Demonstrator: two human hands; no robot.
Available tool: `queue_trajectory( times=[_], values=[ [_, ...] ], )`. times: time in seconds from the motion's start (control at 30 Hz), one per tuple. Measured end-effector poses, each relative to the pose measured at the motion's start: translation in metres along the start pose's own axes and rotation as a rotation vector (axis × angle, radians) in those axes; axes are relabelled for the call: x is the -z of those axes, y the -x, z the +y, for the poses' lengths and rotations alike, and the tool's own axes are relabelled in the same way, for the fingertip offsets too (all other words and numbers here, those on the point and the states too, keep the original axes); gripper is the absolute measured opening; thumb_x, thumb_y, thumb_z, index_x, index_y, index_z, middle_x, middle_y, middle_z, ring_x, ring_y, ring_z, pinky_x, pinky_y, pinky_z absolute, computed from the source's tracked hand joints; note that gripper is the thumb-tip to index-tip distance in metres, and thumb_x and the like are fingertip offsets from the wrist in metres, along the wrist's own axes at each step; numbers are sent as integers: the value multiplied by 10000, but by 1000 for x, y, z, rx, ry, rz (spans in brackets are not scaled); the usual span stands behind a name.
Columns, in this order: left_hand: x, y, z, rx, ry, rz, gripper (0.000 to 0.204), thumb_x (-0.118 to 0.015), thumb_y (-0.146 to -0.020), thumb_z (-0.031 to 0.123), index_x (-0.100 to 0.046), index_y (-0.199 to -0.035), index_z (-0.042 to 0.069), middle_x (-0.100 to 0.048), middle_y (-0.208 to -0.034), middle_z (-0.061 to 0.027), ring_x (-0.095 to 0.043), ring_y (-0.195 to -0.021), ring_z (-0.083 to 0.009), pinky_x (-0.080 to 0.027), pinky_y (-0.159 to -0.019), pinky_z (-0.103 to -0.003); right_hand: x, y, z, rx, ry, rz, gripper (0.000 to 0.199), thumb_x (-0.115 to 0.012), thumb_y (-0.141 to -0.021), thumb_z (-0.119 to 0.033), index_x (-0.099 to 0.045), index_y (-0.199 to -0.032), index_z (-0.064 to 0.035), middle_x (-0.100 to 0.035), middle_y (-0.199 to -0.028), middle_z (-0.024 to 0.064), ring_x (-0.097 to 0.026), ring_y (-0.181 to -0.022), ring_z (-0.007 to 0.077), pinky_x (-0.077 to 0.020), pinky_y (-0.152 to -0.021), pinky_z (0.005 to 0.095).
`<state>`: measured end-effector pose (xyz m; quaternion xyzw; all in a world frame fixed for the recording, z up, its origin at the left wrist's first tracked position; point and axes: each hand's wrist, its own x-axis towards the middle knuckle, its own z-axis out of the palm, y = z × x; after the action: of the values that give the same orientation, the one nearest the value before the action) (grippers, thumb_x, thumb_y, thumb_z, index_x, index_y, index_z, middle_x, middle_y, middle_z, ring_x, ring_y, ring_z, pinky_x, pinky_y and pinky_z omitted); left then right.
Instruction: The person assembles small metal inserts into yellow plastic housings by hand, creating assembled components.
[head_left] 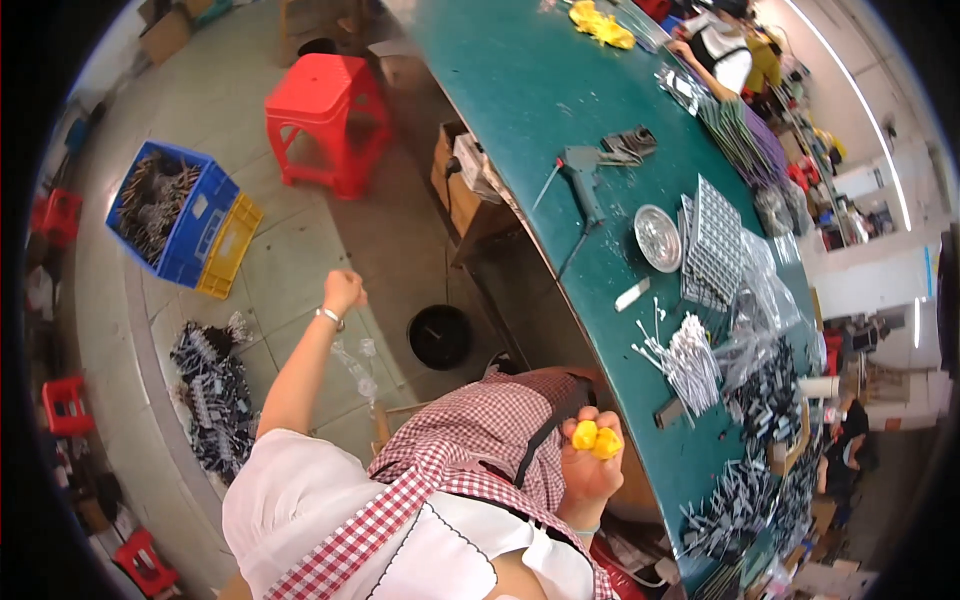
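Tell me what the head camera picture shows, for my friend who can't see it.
A person in a checked apron holds small yellow pieces in the right hand beside a green table, while the left hand is flung out, closed, over the floor. The table holds a glue gun, a metal dish and white sticks; a red stool stands nearby.

White short-sleeved top, red-checked apron (pixel 470 450), silver bracelet (pixel 330 318) at left wrist

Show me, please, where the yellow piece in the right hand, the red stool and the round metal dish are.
yellow piece (pixel 594 437), head view, on its top between the fingertips.
red stool (pixel 320 85), head view, middle of the seat.
round metal dish (pixel 658 238), head view, centre of the bowl.
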<state>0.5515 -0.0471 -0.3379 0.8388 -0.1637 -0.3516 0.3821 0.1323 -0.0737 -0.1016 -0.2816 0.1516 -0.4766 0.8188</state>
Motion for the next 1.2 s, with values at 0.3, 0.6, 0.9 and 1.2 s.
queue_trajectory(
  times=[0.3,0.6,0.9,1.2],
  values=[
    [-39,-145,215,-341,414,-378,408,-453,-858,-31,-483,-1259,43,-580,-1086,-73,-610,-688,-161,-555,-617,-282,-12,26,3,122,133,207,448,-691,-714,-188,-493,-1062,15,-497,-1143,197,-561,-1027,308,-511,-850,362],
    [-57,-134,254,-787,160,618,206,-634,-710,113,-652,-904,49,-664,-783,-91,-637,-737,-230,-499,-709,-325,3,65,-5,221,65,377,422,-669,-737,-144,-485,-1084,10,-484,-1152,191,-538,-1048,304,-509,-877,372],
    [-270,181,384,-1483,-34,-577,164,-625,-770,128,-652,-910,47,-659,-861,-140,-641,-765,-287,-489,-679,-349,32,65,-13,226,-86,278,405,-689,-760,-142,-494,-1089,-11,-488,-1190,179,-542,-1068,268,-494,-892,377],
    [-455,228,396,-1402,-837,-475,138,-659,-685,149,-670,-788,57,-650,-808,-185,-633,-774,-348,-506,-690,-426,86,93,-49,361,-168,441,441,-664,-740,-142,-462,-1094,26,-480,-1156,195,-542,-1030,283,-511,-852,355]
  ],
)
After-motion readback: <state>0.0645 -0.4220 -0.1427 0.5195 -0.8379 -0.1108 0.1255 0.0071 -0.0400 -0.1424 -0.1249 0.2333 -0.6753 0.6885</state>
